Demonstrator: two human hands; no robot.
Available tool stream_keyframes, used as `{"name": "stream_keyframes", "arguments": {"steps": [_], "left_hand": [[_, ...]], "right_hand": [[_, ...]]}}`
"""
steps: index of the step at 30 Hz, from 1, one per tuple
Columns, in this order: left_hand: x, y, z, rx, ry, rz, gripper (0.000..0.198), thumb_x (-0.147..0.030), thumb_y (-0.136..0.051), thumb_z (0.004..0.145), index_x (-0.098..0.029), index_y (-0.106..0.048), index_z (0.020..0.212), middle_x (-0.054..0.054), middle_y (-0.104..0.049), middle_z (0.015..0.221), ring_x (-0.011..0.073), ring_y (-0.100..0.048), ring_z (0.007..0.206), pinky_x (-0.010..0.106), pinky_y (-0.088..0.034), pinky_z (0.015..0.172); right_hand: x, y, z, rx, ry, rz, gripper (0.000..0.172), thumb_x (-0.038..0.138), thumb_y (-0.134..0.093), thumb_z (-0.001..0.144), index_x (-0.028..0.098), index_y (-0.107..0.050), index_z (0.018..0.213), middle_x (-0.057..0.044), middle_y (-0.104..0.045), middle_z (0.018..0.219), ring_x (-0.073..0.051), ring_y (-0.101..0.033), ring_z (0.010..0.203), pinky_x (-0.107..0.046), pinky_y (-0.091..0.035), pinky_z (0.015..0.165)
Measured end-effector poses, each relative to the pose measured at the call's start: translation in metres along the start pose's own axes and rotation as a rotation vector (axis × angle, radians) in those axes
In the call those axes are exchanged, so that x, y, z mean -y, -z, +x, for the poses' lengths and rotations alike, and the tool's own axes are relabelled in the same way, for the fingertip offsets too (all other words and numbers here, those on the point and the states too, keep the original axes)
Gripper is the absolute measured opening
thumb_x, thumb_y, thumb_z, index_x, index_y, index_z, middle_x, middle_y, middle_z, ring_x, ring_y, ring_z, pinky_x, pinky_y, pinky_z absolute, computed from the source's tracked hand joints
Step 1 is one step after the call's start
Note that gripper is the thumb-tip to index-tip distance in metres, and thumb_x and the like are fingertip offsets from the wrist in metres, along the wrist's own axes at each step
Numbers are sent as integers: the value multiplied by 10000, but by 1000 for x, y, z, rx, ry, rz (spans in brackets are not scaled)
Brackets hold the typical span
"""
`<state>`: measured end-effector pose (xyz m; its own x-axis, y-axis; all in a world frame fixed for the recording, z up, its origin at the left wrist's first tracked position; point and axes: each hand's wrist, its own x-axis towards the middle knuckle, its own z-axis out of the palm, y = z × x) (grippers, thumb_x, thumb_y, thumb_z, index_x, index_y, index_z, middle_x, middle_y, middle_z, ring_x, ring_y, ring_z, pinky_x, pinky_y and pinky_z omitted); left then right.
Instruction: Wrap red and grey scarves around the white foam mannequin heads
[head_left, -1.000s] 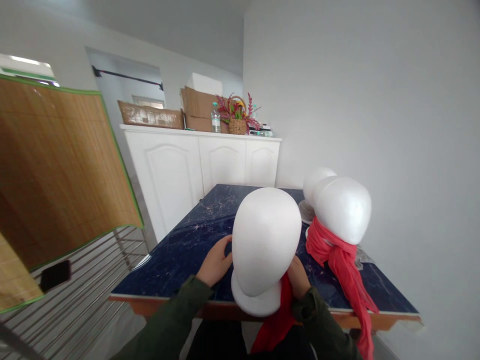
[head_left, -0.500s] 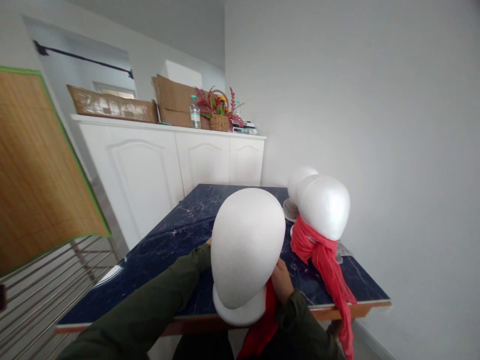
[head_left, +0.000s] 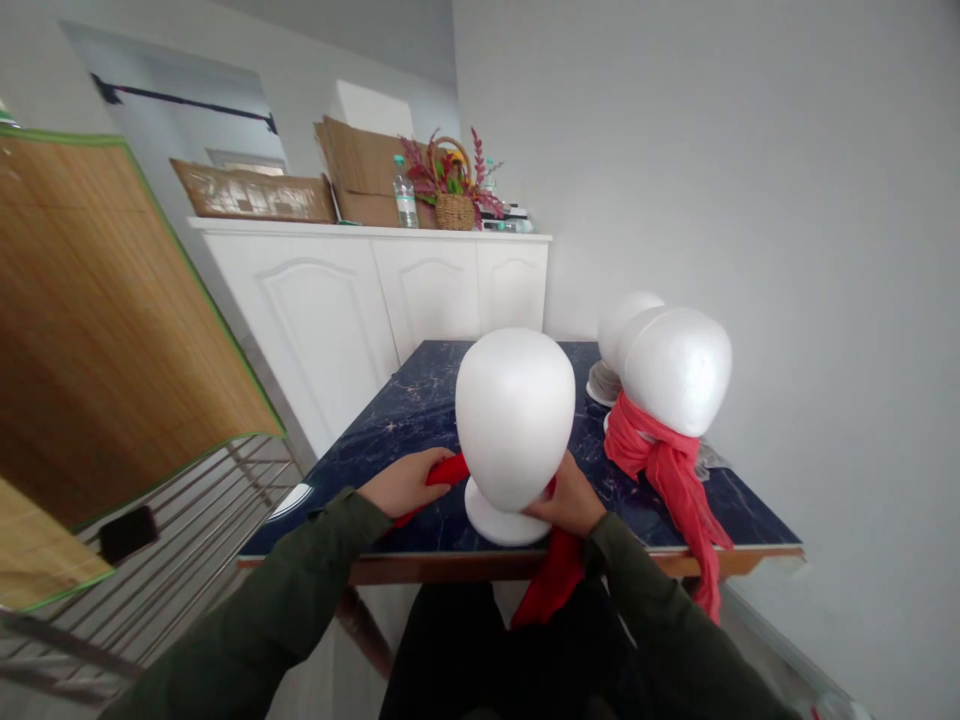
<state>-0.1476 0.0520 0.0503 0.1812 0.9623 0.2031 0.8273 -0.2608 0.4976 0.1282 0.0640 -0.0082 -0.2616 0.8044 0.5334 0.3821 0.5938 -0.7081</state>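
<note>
A white foam mannequin head (head_left: 514,415) stands on its round base near the front edge of the dark blue marbled table (head_left: 382,425). A red scarf (head_left: 553,580) passes behind its neck, and one end hangs over the table edge at the right. On the left of the head, my left hand (head_left: 409,483) is closed around the other part of the scarf. My right hand (head_left: 574,500) grips the scarf at the right side of the neck, its fingers reaching in under the head; some fingertips are hidden.
More white mannequin heads (head_left: 677,368) stand at the right, the front one with a coral-red scarf (head_left: 667,465) knotted round its neck. A metal rack (head_left: 202,550) with a bamboo mat (head_left: 127,320) is at the left. Behind is a white cabinet (head_left: 315,300) bearing boxes and a flower basket (head_left: 454,208).
My left hand has come out from behind the head to its left side, drawing red scarf with it. My right hand now reaches in at the neck. The view has tilted downward.
</note>
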Motion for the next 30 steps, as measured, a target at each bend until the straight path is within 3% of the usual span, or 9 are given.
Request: {"name": "stream_keyframes", "arguments": {"steps": [3, 6, 9, 14, 17, 22, 26, 28, 30], "left_hand": [[-8, -4, -9, 108, -36, 133, 241, -315, -535, 725, -198, -575, 932, 22, -642, 839, 210, -590, 766, 294, -395, 697], [-11, -7, -26, 69, 48, 192, 196, -377, -503, 773, -188, -527, 821, 24, -604, 744, 199, -561, 692, 283, -348, 618], [-8, -13, -48, 20, 93, 217, 237, -390, -424, 837, -195, -501, 728, 26, -582, 689, 192, -545, 660, 285, -323, 608], [-1, -35, -69, -138, 58, 118, 283, -367, -380, 869, -195, -511, 687, 63, -596, 786, 219, -552, 784, 325, -359, 737], [0, -48, -66, -216, 115, -204, 247, -361, -432, 849, -200, -492, 671, 41, -583, 758, 213, -554, 790, 334, -391, 781], [-5, -41, -52, -258, 600, -1326, 239, -297, -420, 880, -176, -441, 676, -43, -464, 526, 96, -493, 452, 241, -477, 568], [-5, -25, -55, 53, 740, -2043, 217, -156, -339, 888, -122, -492, 737, -39, -458, 488, 45, -455, 359, 130, -412, 396], [-11, -31, -62, 180, 757, -2187, 197, -85, -334, 852, -97, -529, 876, 4, -554, 578, 66, -572, 474, 133, -472, 467], [-23, -48, -68, 291, 783, -2136, 221, -55, -369, 820, -94, -532, 965, 48, -626, 709, 109, -646, 630, 188, -528, 576]], "right_hand": [[-11, 3, 17, 10, -58, -53, 809, 349, -795, 479, 128, -520, 1206, -141, -511, 1213, -283, -443, 1142, -431, -321, 1001], [-17, 4, 17, 33, -96, -101, 730, 323, -776, 510, 124, -537, 1171, -138, -559, 1160, -283, -483, 1095, -440, -351, 972], [-21, -1, 0, -46, -187, -138, 717, 283, -743, 546, 137, -505, 1207, -133, -565, 1161, -285, -502, 1089, -448, -360, 969], [-22, -10, -34, -154, -310, -194, 714, 270, -677, 603, 111, -443, 1258, -168, -514, 1244, -289, -478, 1160, -443, -340, 1007], [-17, -8, -42, -119, -337, -191, 701, 236, -637, 625, 103, -414, 1276, -177, -504, 1263, -277, -498, 1150, -429, -363, 991], [-8, 7, -39, -89, -454, -146, 503, 181, -617, 605, 122, -547, 1100, -128, -641, 1030, -243, -609, 929, -373, -452, 847], [-6, 16, -36, 19, -643, 126, 141, 275, -622, 637, 159, -603, 715, -53, -656, 680, -189, -603, 626, -310, -466, 620], [-2, 14, -38, 56, -729, 395, 150, 310, -619, 645, 166, -588, 675, -36, -642, 618, -172, -585, 552, -288, -448, 545], [7, 6, -41, 45, -763, 668, 175, 323, -616, 640, 171, -592, 723, -32, -654, 652, -170, -597, 569, -286, -459, 553]]}}
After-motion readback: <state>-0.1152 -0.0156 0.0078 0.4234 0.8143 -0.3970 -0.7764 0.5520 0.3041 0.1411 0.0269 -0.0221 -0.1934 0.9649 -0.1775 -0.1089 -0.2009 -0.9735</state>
